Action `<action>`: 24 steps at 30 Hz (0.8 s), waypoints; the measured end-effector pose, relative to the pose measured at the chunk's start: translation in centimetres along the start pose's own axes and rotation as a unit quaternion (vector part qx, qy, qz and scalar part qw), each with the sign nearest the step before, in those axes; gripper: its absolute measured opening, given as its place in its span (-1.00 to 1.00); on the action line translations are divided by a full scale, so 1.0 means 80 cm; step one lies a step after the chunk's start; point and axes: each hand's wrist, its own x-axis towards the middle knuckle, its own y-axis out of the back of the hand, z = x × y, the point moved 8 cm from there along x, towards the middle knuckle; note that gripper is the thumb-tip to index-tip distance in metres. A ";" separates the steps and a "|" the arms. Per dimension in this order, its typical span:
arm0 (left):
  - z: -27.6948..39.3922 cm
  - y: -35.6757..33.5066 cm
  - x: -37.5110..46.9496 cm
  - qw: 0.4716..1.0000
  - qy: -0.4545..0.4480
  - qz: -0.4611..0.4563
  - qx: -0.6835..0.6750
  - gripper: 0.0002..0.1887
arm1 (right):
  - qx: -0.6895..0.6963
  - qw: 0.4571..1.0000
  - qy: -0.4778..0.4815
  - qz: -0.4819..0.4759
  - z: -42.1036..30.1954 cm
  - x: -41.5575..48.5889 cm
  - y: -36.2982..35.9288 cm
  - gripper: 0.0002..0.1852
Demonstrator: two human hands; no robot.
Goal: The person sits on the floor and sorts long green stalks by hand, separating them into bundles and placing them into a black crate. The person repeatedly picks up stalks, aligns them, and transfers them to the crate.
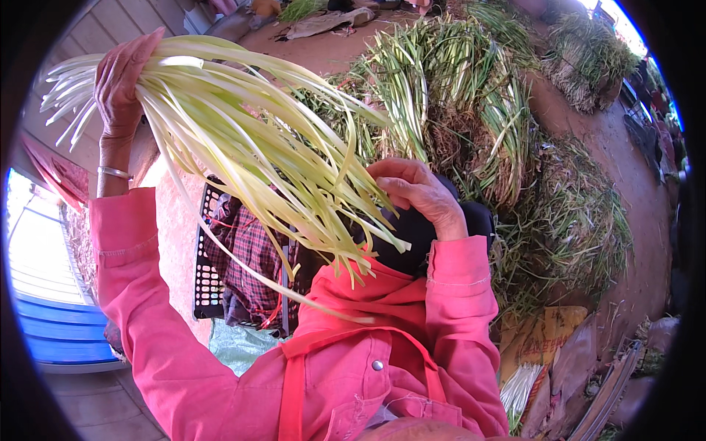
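Note:
My left hand [122, 82], raised at the upper left, is closed around a large bunch of pale yellow-green blanched leaves [242, 121]. Their white cut ends stick out beyond the hand to the left, and the loose leaves fan down and right across my front. One long leaf [237, 253] hangs apart from the bunch, its tip over my red apron. My right hand [416, 190] is at the leaf tips with bent fingers and the thumb close to them. Whether it pinches any leaf is hidden.
Heaps of green leafy stalks with roots [463, 93] lie on the earthen floor ahead and right. Under the bunch stands a black plastic crate [208, 292] with a plaid cloth [251, 259]. White trimmed stalks [521, 388] lie on a yellow sack [551, 331] at lower right.

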 end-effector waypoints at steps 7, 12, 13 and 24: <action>-0.007 -0.011 -0.009 1.000 0.015 -0.015 -0.012 -0.52 | -0.063 0.997 0.000 0.054 0.015 -0.006 0.026 -0.71; -0.004 -0.017 -0.015 1.000 0.020 -0.010 -0.017 -0.53 | 0.016 0.991 0.016 0.133 0.027 -0.006 0.050 -0.75; -0.004 -0.018 -0.016 0.999 0.024 -0.011 -0.021 -0.53 | 0.004 0.990 0.049 0.132 0.024 -0.005 0.051 -0.76; 0.064 -0.039 -0.001 0.992 -0.080 0.005 -0.095 -0.66 | -0.363 0.854 0.083 0.363 0.018 -0.001 0.116 -0.84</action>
